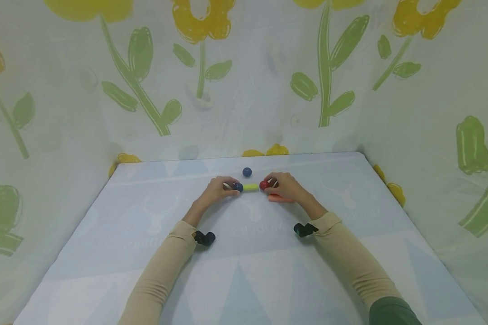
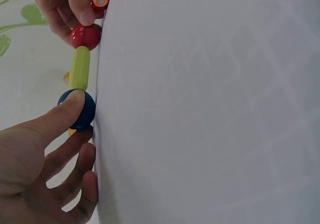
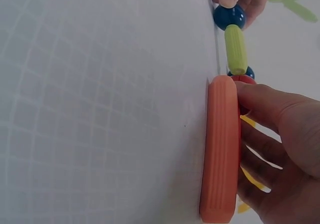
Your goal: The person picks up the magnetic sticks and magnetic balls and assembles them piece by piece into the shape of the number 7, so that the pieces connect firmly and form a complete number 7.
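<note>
Pale blue-white cloth with faint triangle and deer prints covers the table, and sheets printed with yellow flowers and green leaves wall it in on three sides. Both forearms in beige sleeves reach toward the far middle, each with a small black wrist camera.

Next in size, an orange rod lies flat on the cloth under the right hand, at about 5 o'clock from the little assembly, probably parked within easy reach.

The left hand pinches a dark blue ball between thumb and curled fingers; the right hand's fingers are likewise curled round a red ball. Between them a short yellow-green rod joins the two balls end to end, a chain running 9 to 3 o'clock at the table's far centre. Gripping the balls at both ends seemingly keeps the chain straight and steady.

A second blue ball sits loose at 12 o'clock, just beyond the chain, untouched.
</note>
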A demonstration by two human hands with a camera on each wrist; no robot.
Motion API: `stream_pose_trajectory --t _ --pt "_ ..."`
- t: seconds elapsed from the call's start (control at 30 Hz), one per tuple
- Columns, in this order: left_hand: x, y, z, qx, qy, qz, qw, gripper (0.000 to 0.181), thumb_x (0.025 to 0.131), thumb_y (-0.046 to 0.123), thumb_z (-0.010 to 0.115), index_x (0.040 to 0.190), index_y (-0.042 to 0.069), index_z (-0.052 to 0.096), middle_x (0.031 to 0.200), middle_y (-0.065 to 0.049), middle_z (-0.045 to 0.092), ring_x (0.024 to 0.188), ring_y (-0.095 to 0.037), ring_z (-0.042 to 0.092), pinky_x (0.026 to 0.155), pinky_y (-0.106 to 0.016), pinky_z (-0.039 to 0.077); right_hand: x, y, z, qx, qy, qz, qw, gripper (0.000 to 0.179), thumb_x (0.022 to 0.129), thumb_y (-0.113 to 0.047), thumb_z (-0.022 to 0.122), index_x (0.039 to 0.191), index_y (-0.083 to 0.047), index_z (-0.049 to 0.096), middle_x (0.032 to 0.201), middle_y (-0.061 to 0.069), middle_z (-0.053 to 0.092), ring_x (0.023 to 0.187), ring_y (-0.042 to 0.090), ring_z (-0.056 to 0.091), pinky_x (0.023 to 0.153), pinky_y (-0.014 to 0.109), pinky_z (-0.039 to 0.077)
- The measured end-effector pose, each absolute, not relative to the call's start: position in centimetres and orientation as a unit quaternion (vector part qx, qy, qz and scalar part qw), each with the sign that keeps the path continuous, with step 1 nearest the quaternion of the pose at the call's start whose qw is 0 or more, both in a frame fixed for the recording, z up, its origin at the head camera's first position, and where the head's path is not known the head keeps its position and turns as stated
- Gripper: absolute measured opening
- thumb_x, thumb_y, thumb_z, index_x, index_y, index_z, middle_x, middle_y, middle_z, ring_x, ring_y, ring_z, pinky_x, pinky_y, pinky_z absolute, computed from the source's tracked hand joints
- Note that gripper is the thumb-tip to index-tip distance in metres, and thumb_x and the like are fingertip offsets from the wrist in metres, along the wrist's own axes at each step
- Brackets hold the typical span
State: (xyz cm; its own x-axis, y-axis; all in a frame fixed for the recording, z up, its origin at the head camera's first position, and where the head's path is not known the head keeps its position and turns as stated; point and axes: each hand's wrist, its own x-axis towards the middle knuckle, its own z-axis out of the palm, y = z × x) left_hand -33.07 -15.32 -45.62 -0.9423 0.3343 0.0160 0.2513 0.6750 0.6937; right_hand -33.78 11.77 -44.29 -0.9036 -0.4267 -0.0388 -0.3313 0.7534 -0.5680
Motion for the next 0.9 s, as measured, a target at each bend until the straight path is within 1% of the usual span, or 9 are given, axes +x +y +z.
stream_pose_trajectory --t 0.2,0.5,0.9 --pt "-33.01 -15.35 -45.65 0.162 0.912 0.372 0.054 0.04 0.085 0.022 0.077 0.123 0.011 0.068 0.113 -0.009 0.071 0.097 -0.023 0.067 0.087 -0.035 0.055 -33.8 11.73 -44.32 -0.202 0.935 -0.28 0.085 0.039 0.091 -0.025 0.071 0.126 -0.011 0.063 0.114 0.009 0.07 0.099 0.021 0.064 0.091 0.035 0.054" --pt "-32.93 -15.28 -45.71 0.16 0.912 0.374 0.054 0.039 0.085 0.021 0.077 0.122 0.012 0.068 0.113 -0.009 0.072 0.098 -0.023 0.068 0.088 -0.036 0.055 -33.76 11.6 -44.6 -0.185 0.936 -0.284 0.094 0.039 0.091 -0.025 0.07 0.127 -0.013 0.063 0.116 0.008 0.069 0.102 0.021 0.063 0.093 0.036 0.053" --pt "-32.85 -15.18 -45.69 0.161 0.916 0.364 0.048 0.04 0.085 0.021 0.077 0.123 0.012 0.068 0.113 -0.008 0.072 0.098 -0.022 0.067 0.088 -0.036 0.054 -33.69 11.62 -44.46 -0.195 0.935 -0.282 0.093 0.039 0.091 -0.026 0.07 0.128 -0.013 0.063 0.116 0.008 0.07 0.101 0.021 0.063 0.093 0.036 0.053"
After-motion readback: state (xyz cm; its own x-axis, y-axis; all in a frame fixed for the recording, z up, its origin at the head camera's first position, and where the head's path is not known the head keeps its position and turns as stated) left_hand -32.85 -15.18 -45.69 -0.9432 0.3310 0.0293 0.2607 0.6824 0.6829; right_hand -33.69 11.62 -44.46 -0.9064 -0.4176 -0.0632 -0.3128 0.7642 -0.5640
